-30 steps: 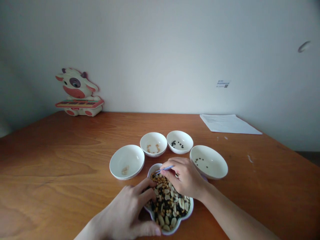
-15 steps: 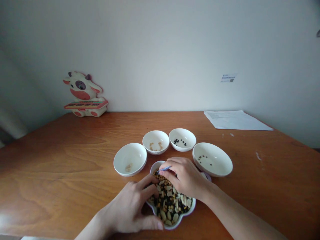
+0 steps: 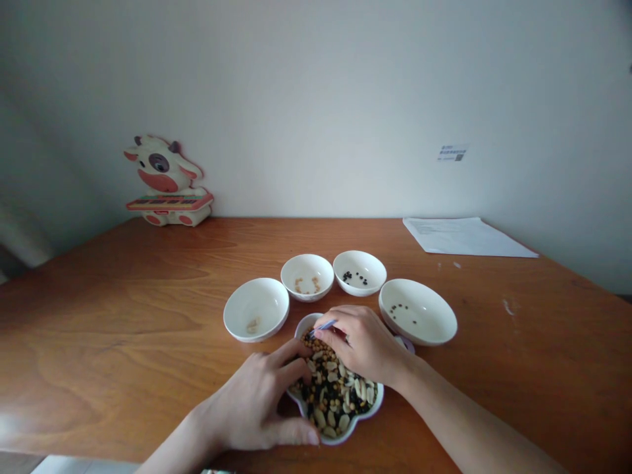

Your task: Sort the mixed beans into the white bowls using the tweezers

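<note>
A scalloped white dish (image 3: 353,429) in front of me holds a mix of peanuts, yellow beans and dark seeds. My left hand (image 3: 264,401) grips its left side, fingers curled over the rim and thumb along the front. My right hand (image 3: 363,342) pinches blue tweezers (image 3: 326,325), their tips down among the yellow beans at the dish's far left. Beyond stand four white bowls: the left bowl (image 3: 237,299) with a few pale peanut pieces, another bowl (image 3: 294,263) with yellow beans, a third bowl (image 3: 372,260) with black beans, and the right bowl (image 3: 439,316) with small dark seeds.
A cow-shaped toy keyboard (image 3: 168,184) stands at the back left of the wooden table (image 3: 123,342). White paper sheets (image 3: 469,236) lie at the back right. A small printed label (image 3: 452,153) is on the wall.
The whole view has shifted slightly, so the things sit a little higher in the picture. Both hands keep nearly the same places at the dish, the tweezers still among the beans.
</note>
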Demonstrator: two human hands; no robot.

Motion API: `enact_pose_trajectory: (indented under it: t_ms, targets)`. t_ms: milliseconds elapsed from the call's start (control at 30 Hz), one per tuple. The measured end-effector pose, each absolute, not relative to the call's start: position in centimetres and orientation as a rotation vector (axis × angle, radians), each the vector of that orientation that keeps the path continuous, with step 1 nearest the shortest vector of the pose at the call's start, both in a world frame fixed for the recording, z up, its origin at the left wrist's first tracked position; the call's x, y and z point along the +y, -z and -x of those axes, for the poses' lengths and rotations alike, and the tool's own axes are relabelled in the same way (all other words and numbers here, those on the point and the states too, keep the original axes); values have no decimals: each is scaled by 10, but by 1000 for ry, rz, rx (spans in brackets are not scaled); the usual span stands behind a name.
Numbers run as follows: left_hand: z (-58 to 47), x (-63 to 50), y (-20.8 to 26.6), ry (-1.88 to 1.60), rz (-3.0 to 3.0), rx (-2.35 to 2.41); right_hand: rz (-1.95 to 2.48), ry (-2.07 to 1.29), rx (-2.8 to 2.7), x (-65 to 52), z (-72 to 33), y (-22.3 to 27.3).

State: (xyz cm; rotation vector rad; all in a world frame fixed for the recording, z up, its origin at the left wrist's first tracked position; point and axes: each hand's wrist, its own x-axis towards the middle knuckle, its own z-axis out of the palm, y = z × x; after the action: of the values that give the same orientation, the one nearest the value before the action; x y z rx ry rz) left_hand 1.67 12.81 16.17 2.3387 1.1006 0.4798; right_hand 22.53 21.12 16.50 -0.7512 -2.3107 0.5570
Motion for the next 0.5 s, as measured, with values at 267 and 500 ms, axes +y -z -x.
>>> enact_pose_trajectory:
  t_ms: [267, 500]
  targets:
    - [-16, 127, -161, -482, -2336, 1099, 695, -536, -2342, 210, -228, -165]
    - [-16, 126, -162, -464, -2335, 1117, 661, -533, -2361, 211, -227, -162]
